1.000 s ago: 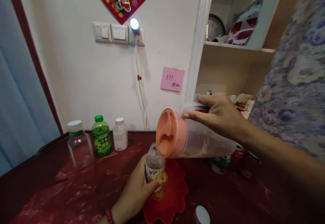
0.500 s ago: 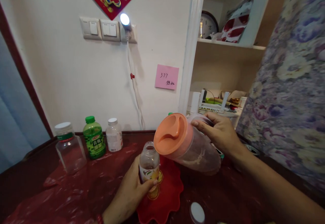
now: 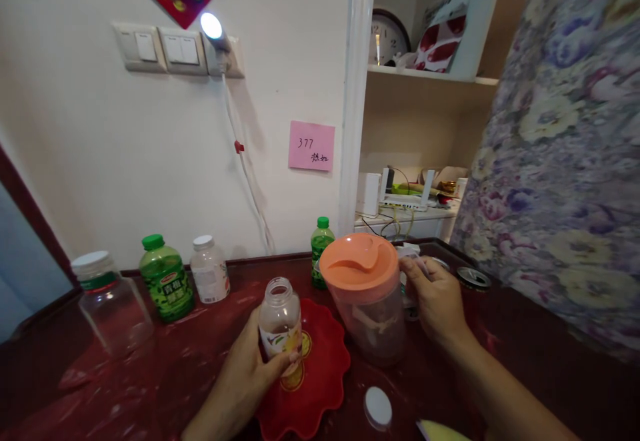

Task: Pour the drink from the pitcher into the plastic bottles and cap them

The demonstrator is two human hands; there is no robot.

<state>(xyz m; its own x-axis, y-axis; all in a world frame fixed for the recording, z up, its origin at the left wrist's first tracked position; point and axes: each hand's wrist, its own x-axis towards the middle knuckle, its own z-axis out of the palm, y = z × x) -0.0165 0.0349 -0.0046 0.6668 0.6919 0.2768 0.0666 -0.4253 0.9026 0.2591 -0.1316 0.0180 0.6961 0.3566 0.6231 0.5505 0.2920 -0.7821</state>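
My left hand (image 3: 245, 371) is wrapped round a small clear bottle (image 3: 279, 320) with an open neck and a yellow-printed label. The bottle stands upright on a red scalloped plate (image 3: 320, 381). My right hand (image 3: 436, 298) grips the handle of a clear pitcher (image 3: 371, 314) with an orange lid. The pitcher stands upright just right of the bottle, at the plate's right edge. A white bottle cap (image 3: 378, 406) lies on the table in front of the pitcher.
Along the wall stand a clear jar (image 3: 107, 304), a green bottle (image 3: 166, 286), a white-capped bottle (image 3: 210, 269) and a smaller green bottle (image 3: 320, 248). Red plastic covers the dark table (image 3: 525, 361). A flowered curtain (image 3: 565, 161) hangs at right, shelves behind.
My right hand has swung the pitcher from tilted over the bottle's mouth back to upright and lowered it beside the bottle. My left hand kept its hold on the bottle.
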